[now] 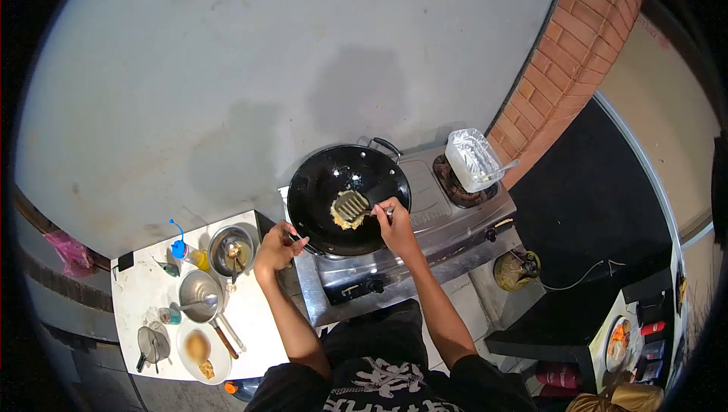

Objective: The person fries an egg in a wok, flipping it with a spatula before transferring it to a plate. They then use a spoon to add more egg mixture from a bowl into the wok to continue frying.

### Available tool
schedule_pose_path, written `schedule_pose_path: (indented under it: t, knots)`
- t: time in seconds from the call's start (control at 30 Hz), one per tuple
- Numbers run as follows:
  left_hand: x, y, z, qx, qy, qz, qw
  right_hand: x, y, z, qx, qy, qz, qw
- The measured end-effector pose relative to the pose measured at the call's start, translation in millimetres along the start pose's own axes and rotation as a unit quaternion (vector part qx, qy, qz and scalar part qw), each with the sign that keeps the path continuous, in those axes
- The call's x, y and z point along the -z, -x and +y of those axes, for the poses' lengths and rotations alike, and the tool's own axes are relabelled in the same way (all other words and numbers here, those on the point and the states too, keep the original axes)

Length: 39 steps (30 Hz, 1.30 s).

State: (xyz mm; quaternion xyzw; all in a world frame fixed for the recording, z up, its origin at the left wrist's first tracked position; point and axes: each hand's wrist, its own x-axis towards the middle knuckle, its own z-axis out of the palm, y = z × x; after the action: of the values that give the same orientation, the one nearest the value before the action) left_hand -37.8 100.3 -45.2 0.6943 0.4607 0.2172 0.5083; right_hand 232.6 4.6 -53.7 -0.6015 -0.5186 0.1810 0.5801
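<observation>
A black wok (318,177) rests on the left side of the stove, with a loop handle at its far right edge. In it lies a small golden-brown patty of frying food (339,221), perhaps egg. My right hand (393,226) is closed around the handle of a slotted spatula (352,205), whose blade lies over the food and hides part of it. At the wok's near left rim, my left hand (277,248) is closed on the wok's other handle, which the fingers partly cover.
A foil-lined plastic container (473,160) sits over the right burner (455,188). On the white table (254,321) at left are metal bowls (199,288), a plate (214,344), a strainer (154,344) and an oil bottle (199,259). A gas cylinder (516,269) stands right of the stove.
</observation>
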Motion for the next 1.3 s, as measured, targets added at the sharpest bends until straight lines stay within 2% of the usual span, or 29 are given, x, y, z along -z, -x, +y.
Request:
schedule_pose_path:
  t: [0.3,0.4,0.6,0.77,0.9,1.0,1.07,1.3]
  knots:
    - [5,1,4,0.008,-0.032,-0.003,0.999,-1,-1,-4,-0.012,0.011,0.0,1.0]
    - [5,-1,-2,-0.031,-0.051,-0.001,0.998,0,1,-6,-0.022,0.018,0.001,1.0]
    - [4,1,-1,0.007,-0.019,0.002,1.0,-1,2,-4,-0.018,0.005,-0.002,1.0]
    - [2,4,0,-0.044,-0.018,0.006,0.999,-4,1,1,-0.003,-0.004,0.027,1.0]
    - [-1,4,-6,-0.012,-0.003,0.012,1.0,-2,0,10,-0.038,0.005,0.017,0.999]
    - [1,8,0,0.01,-0.013,0.01,1.0,0,-4,9,-0.045,-0.055,0.046,0.996]
    - [1,9,-4,-0.012,-0.006,0.02,1.0,5,-4,1,-0.065,-0.108,0.053,0.991]
    - [-2,13,8,-0.006,-0.033,0.048,0.998,14,-3,-3,-0.068,-0.148,0.057,0.985]
